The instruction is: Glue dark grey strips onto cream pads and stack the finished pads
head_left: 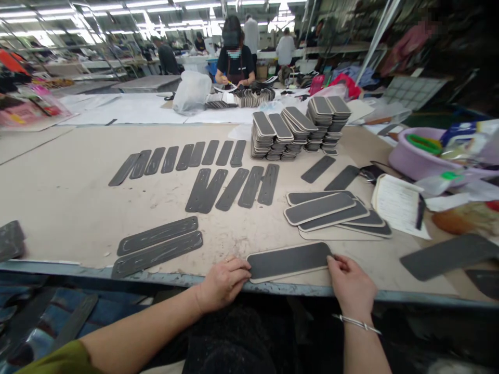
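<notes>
A dark grey rounded panel with a pale border (290, 261) lies near the table's front edge, slightly tilted. My left hand (225, 280) pinches its left end, and my right hand (351, 280) grips its right end. Just behind it is a loose fanned pile of similar bordered panels (322, 209). To the left, two long dark strips with shiny streaks (159, 244) lie side by side. Two rows of smaller dark strips (210, 152) are laid out farther back.
Tall stacks of bordered panels (278, 137) stand at the back. A purple basin (409, 156), a notebook (397, 202) and dark panels (448, 254) are on the right. Across the table a masked person (236, 59) works beside a plastic bag (192, 92).
</notes>
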